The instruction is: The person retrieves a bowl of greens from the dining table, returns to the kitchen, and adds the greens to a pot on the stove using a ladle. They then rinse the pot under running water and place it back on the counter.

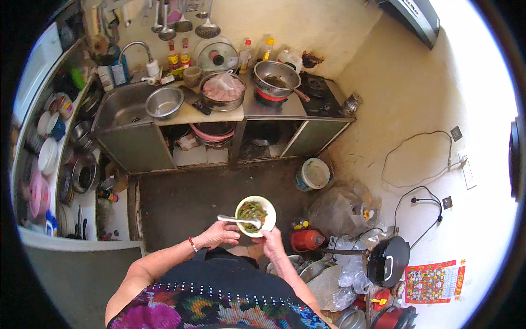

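In front of my body is a white bowl (269,207) of cooked green vegetables (249,210), which look like cut green beans. My right hand (271,243) grips its near right rim, with the thumb on the edge. A metal spoon (238,220) lies across the bowl, its head on the food and its handle jutting out to the left. My left hand (220,235) is beside the bowl's lower left, fingers apart below the spoon handle. Whether those fingertips touch the bowl is hard to tell.
Ahead, the counter holds a sink (125,107), a steel basin (164,103), a pan with bagged meat (224,88) and a wok (277,76). A bucket (314,173) and a red jug-like container (307,240) stand right. Dish shelves (61,164) line the left.
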The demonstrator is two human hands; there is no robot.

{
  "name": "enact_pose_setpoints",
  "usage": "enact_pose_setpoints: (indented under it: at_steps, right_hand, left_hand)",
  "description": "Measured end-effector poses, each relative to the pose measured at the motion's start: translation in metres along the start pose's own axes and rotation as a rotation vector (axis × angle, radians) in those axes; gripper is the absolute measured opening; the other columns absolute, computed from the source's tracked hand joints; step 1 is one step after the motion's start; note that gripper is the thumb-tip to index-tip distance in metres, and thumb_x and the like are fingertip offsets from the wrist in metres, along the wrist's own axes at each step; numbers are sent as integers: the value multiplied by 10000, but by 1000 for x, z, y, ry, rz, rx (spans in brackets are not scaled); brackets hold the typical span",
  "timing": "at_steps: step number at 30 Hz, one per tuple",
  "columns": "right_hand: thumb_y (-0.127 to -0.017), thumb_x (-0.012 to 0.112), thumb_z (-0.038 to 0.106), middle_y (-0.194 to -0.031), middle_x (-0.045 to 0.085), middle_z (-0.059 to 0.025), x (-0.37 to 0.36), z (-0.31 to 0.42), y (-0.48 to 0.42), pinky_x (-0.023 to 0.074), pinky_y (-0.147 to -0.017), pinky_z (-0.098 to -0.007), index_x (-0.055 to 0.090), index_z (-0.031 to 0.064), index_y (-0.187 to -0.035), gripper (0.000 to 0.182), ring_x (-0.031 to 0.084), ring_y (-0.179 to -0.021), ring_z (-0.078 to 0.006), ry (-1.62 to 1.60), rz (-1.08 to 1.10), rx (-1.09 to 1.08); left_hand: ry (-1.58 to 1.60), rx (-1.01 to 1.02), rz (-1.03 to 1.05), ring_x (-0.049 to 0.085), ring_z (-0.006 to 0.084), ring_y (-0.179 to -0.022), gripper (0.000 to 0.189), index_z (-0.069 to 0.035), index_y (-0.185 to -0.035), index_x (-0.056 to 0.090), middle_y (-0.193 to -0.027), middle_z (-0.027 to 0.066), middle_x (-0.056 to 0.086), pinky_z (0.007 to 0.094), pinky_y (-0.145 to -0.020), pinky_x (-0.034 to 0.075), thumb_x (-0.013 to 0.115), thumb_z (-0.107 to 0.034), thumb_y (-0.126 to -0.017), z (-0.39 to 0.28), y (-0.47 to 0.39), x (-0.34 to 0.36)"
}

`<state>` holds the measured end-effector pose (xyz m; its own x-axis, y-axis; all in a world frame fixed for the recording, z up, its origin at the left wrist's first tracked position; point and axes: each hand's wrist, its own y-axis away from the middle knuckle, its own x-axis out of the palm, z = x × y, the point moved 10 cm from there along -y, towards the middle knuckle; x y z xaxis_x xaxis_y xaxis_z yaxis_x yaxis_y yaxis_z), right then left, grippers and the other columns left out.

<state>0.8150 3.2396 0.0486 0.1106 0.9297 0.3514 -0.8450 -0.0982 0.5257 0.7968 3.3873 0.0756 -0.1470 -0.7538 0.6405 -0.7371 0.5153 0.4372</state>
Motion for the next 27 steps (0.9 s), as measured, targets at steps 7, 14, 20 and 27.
enact_pose_setpoints:
  at_steps: [7,14,20,27]
  right_hand:
    - [-716,480,8,-895,577,-106,-83,110,-142,528,-498,-342,467,35,-1075,361,600,-656,-219,120,-166,9]
    - [-730,463,9,-842,553,-126,-163,253,-331,502,-481,-325,458,2,-1045,316,570,-615,-215,228,-193,-34]
    - [-729,473,27,-793,570,-125,-167,365,-490,492,-491,-319,464,3,-1032,304,566,-582,-198,297,-88,0]
    - [-671,518,66,-866,592,-99,-181,417,-607,502,-526,-304,494,28,-1042,373,586,-650,-202,416,53,88]
  left_hand:
    - [5,159,-290,586,173,-775,195,-32,-974,508,-879,90,588,296,-674,493,563,-87,-796,-157,-73,-66]
    - [36,350,-450,572,166,-767,206,-39,-998,488,-871,84,576,295,-673,486,538,-95,-806,-301,-191,-107]
    - [222,419,-552,538,218,-880,277,-35,-1005,484,-946,116,547,335,-784,448,577,-186,-792,-385,-307,-114]
    - [305,361,-559,534,240,-908,292,-16,-1003,485,-966,122,549,383,-853,420,574,-153,-761,-428,-393,-119]
